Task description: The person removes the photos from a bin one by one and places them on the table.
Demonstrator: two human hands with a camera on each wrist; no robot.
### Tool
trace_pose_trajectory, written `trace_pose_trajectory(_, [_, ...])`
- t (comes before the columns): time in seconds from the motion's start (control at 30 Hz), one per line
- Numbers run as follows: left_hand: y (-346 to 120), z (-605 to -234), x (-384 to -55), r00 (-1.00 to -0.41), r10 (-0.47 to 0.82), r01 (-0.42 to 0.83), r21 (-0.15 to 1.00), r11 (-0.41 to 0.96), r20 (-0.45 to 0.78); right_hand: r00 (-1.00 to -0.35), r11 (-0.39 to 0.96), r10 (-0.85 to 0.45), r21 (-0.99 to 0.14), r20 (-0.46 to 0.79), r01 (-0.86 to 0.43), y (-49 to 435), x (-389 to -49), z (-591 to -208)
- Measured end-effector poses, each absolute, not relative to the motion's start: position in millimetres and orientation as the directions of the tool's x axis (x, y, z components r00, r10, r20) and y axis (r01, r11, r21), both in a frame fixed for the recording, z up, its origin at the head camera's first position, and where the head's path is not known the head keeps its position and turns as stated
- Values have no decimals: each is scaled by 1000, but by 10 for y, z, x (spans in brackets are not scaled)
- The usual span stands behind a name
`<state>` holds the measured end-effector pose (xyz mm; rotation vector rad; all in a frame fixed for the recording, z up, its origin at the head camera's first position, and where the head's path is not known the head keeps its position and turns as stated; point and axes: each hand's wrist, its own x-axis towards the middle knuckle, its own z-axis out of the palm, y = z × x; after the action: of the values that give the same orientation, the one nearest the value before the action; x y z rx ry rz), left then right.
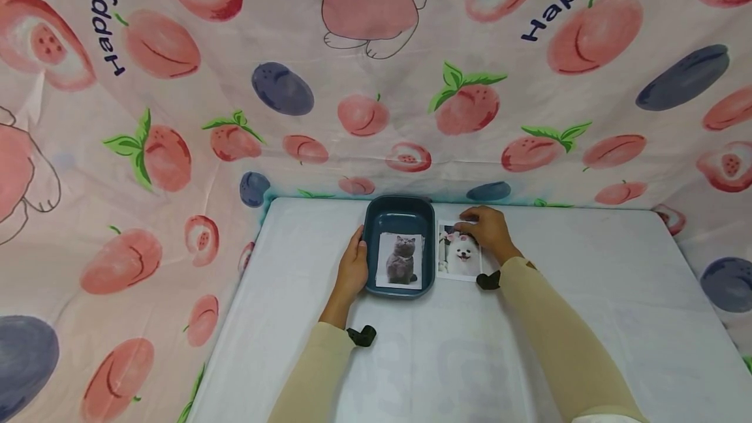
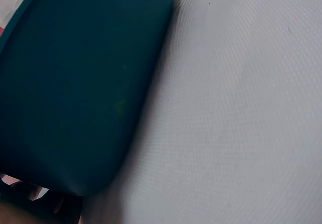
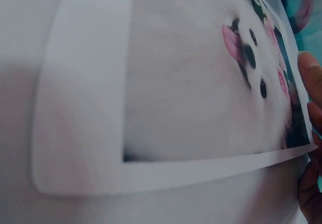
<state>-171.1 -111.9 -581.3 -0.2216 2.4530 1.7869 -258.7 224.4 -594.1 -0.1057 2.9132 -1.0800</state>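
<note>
A dark blue rectangular tray (image 1: 401, 222) sits near the back edge of the table, with a photo card of a grey cat (image 1: 402, 261) lying inside on what looks like other cards. My left hand (image 1: 350, 269) holds the tray by its left side; in the left wrist view the tray's outer wall (image 2: 85, 83) hides most of the fingers. Just right of the tray is a photo card of a white dog (image 1: 461, 258). My right hand (image 1: 491, 232) pinches the far right edge of that card, and the right wrist view shows the thumb (image 3: 311, 75) at its edge.
The white-covered table (image 1: 435, 351) spreads in front and to both sides. A printed fruit-pattern cloth (image 1: 376, 168) hangs close behind the tray and along the left. Small dark devices (image 1: 361, 336) are worn at both wrists.
</note>
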Motion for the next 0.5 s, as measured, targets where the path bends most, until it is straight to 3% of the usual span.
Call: trace_pose_trajectory(0.5, [-1123, -5802, -1706, -984, -58, -180, 937, 301, -170, -997, 664, -60, -745, 43, -72, 2048, -2628, -5682])
